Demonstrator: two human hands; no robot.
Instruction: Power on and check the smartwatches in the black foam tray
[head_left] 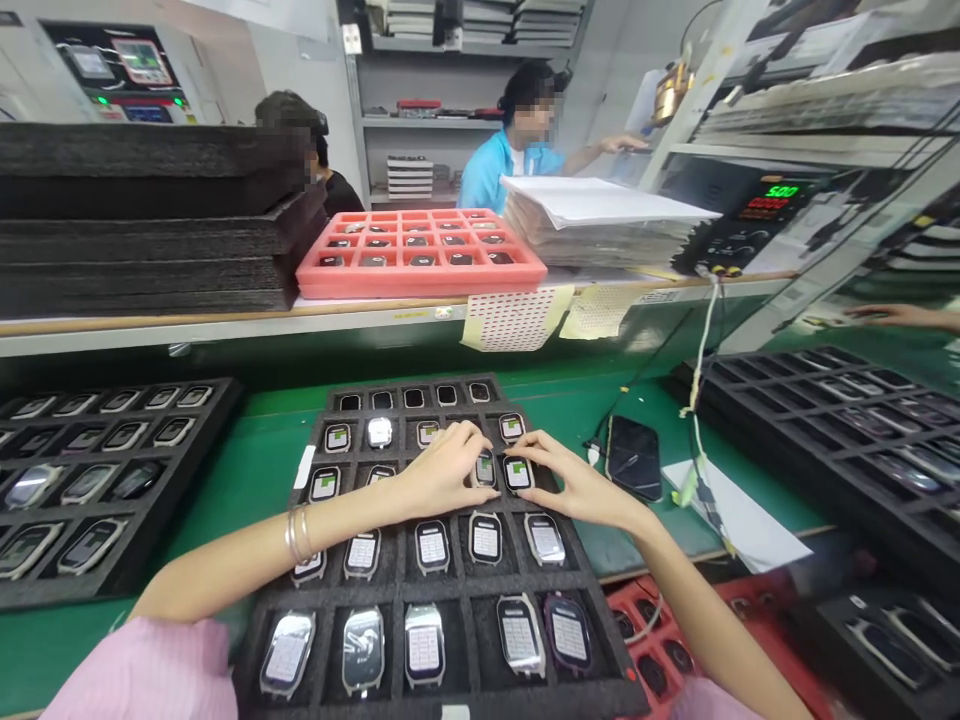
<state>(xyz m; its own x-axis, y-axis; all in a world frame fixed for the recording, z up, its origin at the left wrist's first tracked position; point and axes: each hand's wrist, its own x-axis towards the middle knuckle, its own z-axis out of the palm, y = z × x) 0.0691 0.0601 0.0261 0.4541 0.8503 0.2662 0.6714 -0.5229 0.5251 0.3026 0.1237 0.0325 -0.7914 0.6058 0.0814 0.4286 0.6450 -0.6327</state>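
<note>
A black foam tray point(442, 597) with square compartments lies in front of me, holding several smartwatch bodies without straps, many with lit screens. My left hand point(442, 470) reaches across it, thumb and fingers closed on the sides of a smartwatch point(486, 467) in the third row. Just right of it, my right hand point(574, 480) grips another smartwatch point(517, 473) by its edges between thumb and fingers; that screen shows a green and white pattern. Both watches are at their compartments; whether they are lifted I cannot tell. My left forearm covers part of the tray.
More black trays of watches stand left point(169, 480) and right point(825, 400). A dark phone point(634, 458) and cables lie right of my tray. On the shelf are a red tray point(420, 285), black foam stacks point(142, 220) and a power supply point(750, 220). Two people sit beyond.
</note>
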